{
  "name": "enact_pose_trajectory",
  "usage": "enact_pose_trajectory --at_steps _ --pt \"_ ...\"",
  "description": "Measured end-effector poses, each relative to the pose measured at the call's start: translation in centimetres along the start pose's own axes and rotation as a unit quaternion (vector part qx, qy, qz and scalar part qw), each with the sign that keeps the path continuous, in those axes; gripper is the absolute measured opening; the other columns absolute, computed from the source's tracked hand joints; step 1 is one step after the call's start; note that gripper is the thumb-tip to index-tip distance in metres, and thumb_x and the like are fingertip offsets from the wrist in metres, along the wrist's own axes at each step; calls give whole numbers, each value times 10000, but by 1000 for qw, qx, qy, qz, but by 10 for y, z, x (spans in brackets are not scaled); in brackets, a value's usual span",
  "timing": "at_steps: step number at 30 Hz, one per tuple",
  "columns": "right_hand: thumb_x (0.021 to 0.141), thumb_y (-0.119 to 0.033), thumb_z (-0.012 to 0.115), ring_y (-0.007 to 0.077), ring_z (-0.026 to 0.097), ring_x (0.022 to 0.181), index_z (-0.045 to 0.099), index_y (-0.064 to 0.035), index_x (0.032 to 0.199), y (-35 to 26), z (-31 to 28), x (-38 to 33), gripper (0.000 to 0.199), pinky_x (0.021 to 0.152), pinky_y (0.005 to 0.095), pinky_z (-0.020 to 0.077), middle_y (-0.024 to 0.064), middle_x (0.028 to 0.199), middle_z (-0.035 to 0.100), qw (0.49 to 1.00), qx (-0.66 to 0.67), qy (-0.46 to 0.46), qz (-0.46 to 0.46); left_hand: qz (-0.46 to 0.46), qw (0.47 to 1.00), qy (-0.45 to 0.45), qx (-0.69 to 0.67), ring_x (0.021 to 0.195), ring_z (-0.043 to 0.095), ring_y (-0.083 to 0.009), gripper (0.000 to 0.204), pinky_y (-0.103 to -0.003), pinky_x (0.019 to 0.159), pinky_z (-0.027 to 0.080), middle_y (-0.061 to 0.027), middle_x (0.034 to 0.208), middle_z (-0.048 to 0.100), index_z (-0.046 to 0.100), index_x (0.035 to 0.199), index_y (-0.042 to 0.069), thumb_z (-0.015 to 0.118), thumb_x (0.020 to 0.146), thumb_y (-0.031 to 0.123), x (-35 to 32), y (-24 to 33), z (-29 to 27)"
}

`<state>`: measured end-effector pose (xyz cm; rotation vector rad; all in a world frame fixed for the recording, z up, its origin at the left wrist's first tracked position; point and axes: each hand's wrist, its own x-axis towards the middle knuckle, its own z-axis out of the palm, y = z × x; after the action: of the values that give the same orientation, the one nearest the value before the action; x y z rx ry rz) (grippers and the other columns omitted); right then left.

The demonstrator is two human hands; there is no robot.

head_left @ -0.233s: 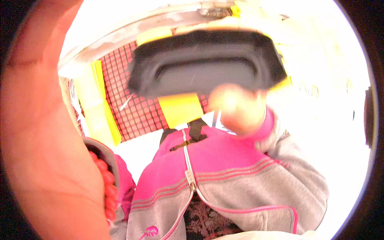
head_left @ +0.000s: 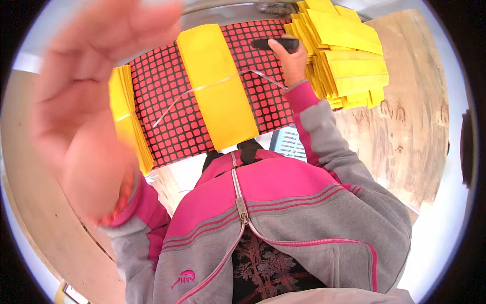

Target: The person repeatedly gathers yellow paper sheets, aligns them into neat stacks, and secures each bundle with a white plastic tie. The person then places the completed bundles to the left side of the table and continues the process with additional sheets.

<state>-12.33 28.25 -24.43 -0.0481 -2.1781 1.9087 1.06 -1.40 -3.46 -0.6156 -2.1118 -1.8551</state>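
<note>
My left hand [head_left: 83, 96] is raised close to the camera, blurred, fingers apart, with nothing seen in it. A red beaded bracelet [head_left: 124, 197] circles its wrist. At the far right part of the patterned surface, my right hand [head_left: 293, 62] is closed on a small, slim black object [head_left: 275, 44], whose kind I cannot make out. Left of that hand lies a flat bundle of yellow folded sheets [head_left: 215, 86]. A thin whitish strip [head_left: 223, 81] runs over the bundle, its ends loose on either side.
The red-and-black grid-patterned surface [head_left: 164, 96] carries these things. Another yellow bundle [head_left: 126, 116], tied with a strip, stands at its left end. A heap of yellow folded sheets [head_left: 349, 55] fills the right end. A light blue slatted plastic item [head_left: 288, 142] shows below.
The black object, large and tray-like near the camera before, is now small and farther off in my right hand. My left hand has shifted right and its fingers now show. The picture is less bright.
</note>
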Motion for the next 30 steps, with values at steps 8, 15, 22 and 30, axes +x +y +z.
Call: enact_pose_trajectory --at_steps 8,15,22,30 --pt "616 -239 896 184 615 851 614 -1 1014 144 20 38 542 767 326 502 70 947 647 998 3 63 3 -428 852 263 -148 820 661 -158 178 -268 777 519 -100 936 691 621 1019 9 572 947 164 -127 -178 18" --pt "612 -261 892 222 639 873 608 -1 1033 144 42 75 570 782 342 514 111 951 657 993 -60 75 62 -520 791 281 -157 814 667 -157 196 -242 747 530 -98 956 685 621 1030 8 602 927 174 -175 -276 31" --pt "630 -339 857 340 617 1022 571 12 1176 157 26 81 709 891 413 479 192 1097 645 974 -213 57 41 -553 786 247 -125 880 658 -145 276 -252 779 513 -102 983 688 589 1098 24 606 922 235 -163 -272 32" --pt "808 -227 727 262 640 976 575 18 1134 120 1 35 435 834 382 502 162 1065 659 951 -286 21 -112 -552 784 233 -165 763 607 -116 248 -240 737 493 -38 903 661 618 1070 32 605 922 231 -156 -285 37"
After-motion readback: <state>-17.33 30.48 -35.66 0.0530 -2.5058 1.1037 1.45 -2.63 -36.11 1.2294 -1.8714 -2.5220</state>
